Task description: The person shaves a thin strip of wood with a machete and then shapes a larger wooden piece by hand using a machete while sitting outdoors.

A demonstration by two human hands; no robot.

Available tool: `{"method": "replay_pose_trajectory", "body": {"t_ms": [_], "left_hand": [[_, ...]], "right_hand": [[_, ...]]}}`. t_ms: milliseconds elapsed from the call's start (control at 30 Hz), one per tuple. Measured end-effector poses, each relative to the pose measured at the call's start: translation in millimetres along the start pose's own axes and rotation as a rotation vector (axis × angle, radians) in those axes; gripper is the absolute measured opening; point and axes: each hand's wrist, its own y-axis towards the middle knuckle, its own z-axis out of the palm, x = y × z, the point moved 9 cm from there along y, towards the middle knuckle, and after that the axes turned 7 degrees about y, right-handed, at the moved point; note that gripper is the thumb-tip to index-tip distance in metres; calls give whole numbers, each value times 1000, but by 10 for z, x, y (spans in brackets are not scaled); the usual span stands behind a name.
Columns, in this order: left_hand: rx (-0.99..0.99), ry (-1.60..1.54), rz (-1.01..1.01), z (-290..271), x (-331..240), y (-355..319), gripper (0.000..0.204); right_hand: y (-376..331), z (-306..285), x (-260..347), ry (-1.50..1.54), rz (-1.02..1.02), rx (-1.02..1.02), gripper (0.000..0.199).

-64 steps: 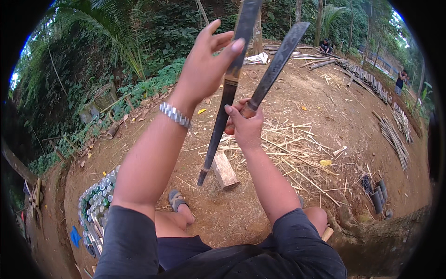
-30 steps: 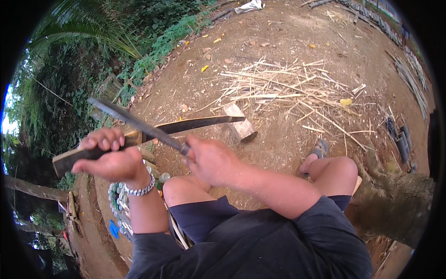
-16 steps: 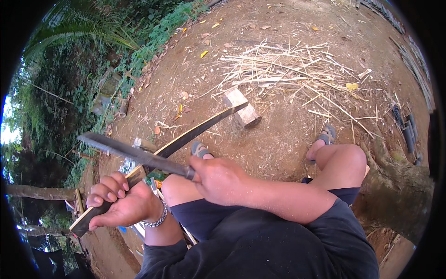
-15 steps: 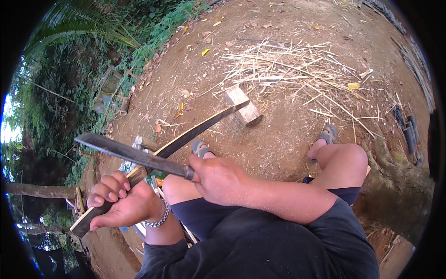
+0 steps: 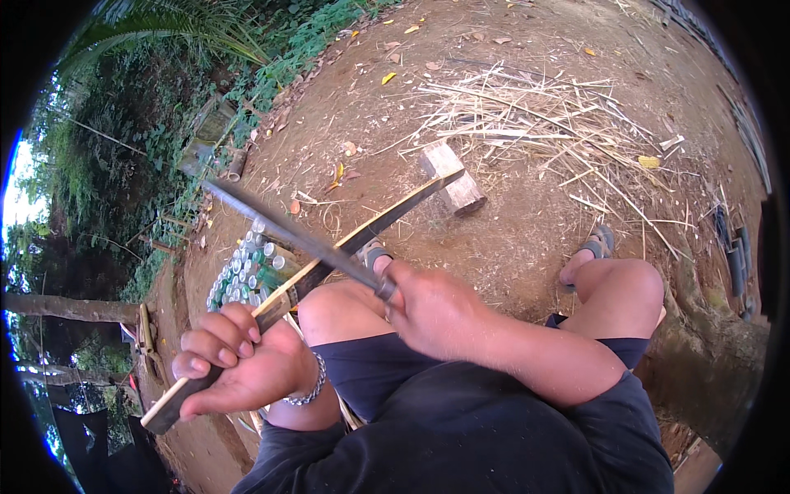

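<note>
My left hand (image 5: 247, 362) is wrapped round the near end of a long bamboo strip (image 5: 387, 218), dark on its face and pale along its edge. The strip slants up and away to the right. Its far end lies against a short wooden block (image 5: 465, 196) on the ground. My right hand (image 5: 436, 313) grips the handle of a machete (image 5: 288, 235). Its blade, somewhat blurred, points up to the left and crosses over the middle of the strip. Whether the edge touches the bamboo I cannot tell.
Split bamboo pieces lie in a loose pile (image 5: 527, 107) beyond the block. Clear and green bottles (image 5: 247, 267) are bunched beyond my left hand. A thick tree trunk (image 5: 699, 370) stands at my right, with dark tubes (image 5: 735, 263) past it. Plants line the left.
The machete has moved along the strip toward its far end, and its blade now tilts more steeply upward. My left hand keeps its hold on the strip. The whole view has shifted slightly.
</note>
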Motion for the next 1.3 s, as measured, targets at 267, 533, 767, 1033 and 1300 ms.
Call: {"method": "replay_pose_trajectory", "body": {"t_ms": [267, 533, 767, 1033, 1300], "left_hand": [[23, -27, 10, -81, -51, -72, 53], [-178, 128, 15, -236, -30, -74, 54], [-30, -9, 6, -324, -48, -50, 53], [-127, 77, 12, -419, -46, -55, 52], [36, -46, -20, -275, -2, -89, 49]], "right_hand": [[-14, -32, -164, -26, -84, -77, 20], [33, 107, -322, -29, -113, -32, 21], [-79, 102, 187, -45, -276, -57, 19], [-22, 37, -190, -141, -47, 2, 17], [148, -375, -1288, -269, 340, -58, 21]]}}
